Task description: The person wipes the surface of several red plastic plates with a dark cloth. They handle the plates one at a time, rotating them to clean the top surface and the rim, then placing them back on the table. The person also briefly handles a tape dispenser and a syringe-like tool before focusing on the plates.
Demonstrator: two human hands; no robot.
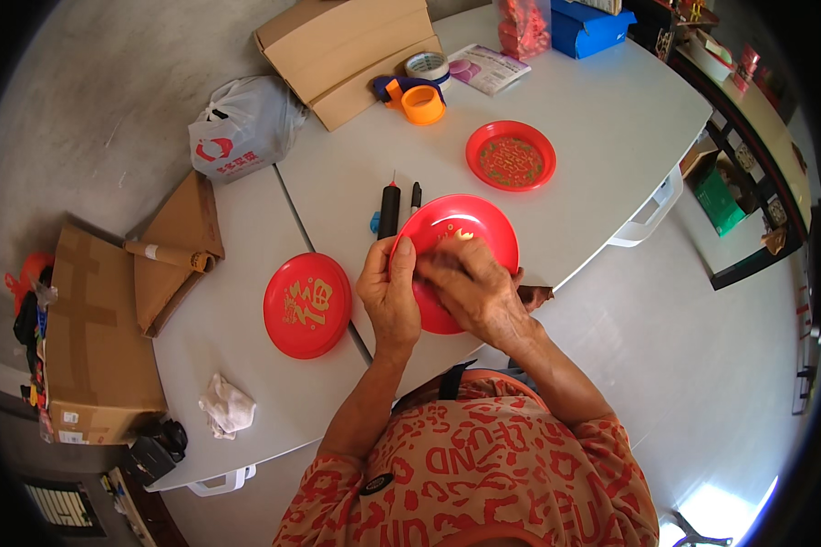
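Two bare hands are brought together over one red disc (497, 223), which is held above the near edge of a pale table (602, 118). The disc is gripped at its left rim by the left hand (392, 292), the thumb being laid on the upper face. The right hand (483, 287) is placed across the middle and right of that face, its bent fingers pointed leftward, toward the left thumb; whether anything is pinched in them cannot be told, as the fingertips are blurred. The face is thus reached more directly by the right hand. No long axis is presented, the outline being round.

A smooth, glossy surface, apparently plastic, is seen, with gold marking partly covered by the fingers. Similar gloss is shown by a round red stack (287, 287) to the left, marked in gold, and by a shallow red dish (482, 146) beyond. A slim black cylinder (389, 211) with a pointed tip is set just past the left hand; a crumpled white cloth (227, 407) is found at lower left.
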